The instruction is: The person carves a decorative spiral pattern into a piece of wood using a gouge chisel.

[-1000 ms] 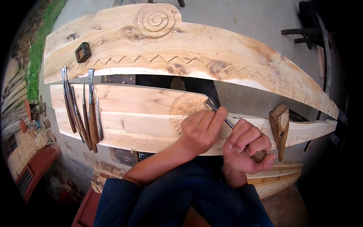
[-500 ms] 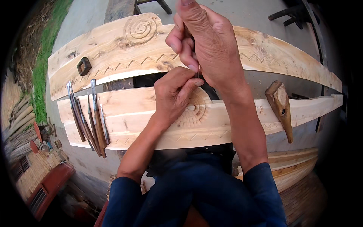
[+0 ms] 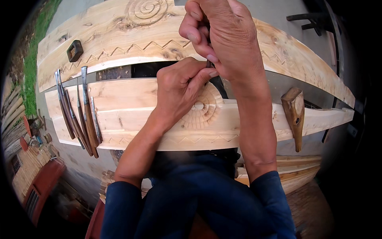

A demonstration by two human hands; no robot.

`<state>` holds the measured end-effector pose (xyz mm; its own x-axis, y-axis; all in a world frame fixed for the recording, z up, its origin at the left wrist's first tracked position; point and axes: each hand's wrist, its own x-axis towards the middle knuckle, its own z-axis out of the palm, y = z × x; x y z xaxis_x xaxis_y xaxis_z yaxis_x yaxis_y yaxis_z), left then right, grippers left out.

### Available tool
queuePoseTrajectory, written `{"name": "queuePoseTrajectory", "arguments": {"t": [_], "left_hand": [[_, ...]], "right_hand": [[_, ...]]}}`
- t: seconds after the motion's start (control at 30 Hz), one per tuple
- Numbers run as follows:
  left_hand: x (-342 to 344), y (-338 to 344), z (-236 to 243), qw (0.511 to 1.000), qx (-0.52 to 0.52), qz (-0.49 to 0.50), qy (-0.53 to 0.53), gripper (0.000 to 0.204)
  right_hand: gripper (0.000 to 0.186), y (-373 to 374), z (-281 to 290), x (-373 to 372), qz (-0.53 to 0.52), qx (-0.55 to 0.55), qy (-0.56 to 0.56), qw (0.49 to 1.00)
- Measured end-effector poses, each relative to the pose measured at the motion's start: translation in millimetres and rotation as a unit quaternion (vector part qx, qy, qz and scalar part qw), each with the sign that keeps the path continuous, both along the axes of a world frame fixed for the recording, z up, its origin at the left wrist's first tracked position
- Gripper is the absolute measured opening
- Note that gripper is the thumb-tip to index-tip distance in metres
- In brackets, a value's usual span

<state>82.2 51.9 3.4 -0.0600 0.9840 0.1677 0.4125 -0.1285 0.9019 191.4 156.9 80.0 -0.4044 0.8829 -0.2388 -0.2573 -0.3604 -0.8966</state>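
Observation:
Both my hands meet over the far edge of the near pale wooden board (image 3: 131, 113), beside its round carved rosette (image 3: 211, 106). My left hand (image 3: 177, 83) pinches the lower part of a thin dark-shafted chisel (image 3: 209, 63) between thumb and fingers. Higher up, my right hand (image 3: 232, 46) is closed around the same tool, its fingers curled. Most of the chisel is hidden by the hands, and its tip does not show. A wooden mallet (image 3: 293, 113) lies on the board to the right. Several chisels (image 3: 84, 115) with wooden handles lie side by side at the left.
Behind a narrow gap lies a second board (image 3: 107, 36) with carved zigzags and a spiral. A dark hollow block (image 3: 74, 51) sits on its left part. A dark stool (image 3: 310, 20) stands at the far right. Sawn planks (image 3: 294, 169) lie below, at the lower right.
The view has shifted, so the boards and the tools at the left appear farther left and higher. Both hands keep their grip on the chisel near the rosette.

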Motion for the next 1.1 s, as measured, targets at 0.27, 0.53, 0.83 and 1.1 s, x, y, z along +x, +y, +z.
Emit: {"name": "queuePoseTrajectory", "arguments": {"t": [0.27, 0.53, 0.83, 1.1], "left_hand": [[0, 1, -4, 0.999, 0.018, -0.002, -0.028, 0.016], [-2, -3, 1, 1.000, -0.012, 0.010, -0.012, 0.018], [-13, -7, -8, 0.999, 0.043, 0.028, 0.020, 0.015], [-10, -7, -5, 0.997, 0.051, -0.005, 0.052, 0.009]], "right_hand": [[0.055, 2, 2, 0, 0.020, 0.023, -0.063, 0.998], [0.057, 6, -4, -7, 0.074, 0.112, -0.119, 0.984], [0.065, -6, -26, -37, 0.103, 0.215, -0.123, 0.963], [0.064, -13, -5, -10, 0.075, 0.139, -0.102, 0.982]]}}
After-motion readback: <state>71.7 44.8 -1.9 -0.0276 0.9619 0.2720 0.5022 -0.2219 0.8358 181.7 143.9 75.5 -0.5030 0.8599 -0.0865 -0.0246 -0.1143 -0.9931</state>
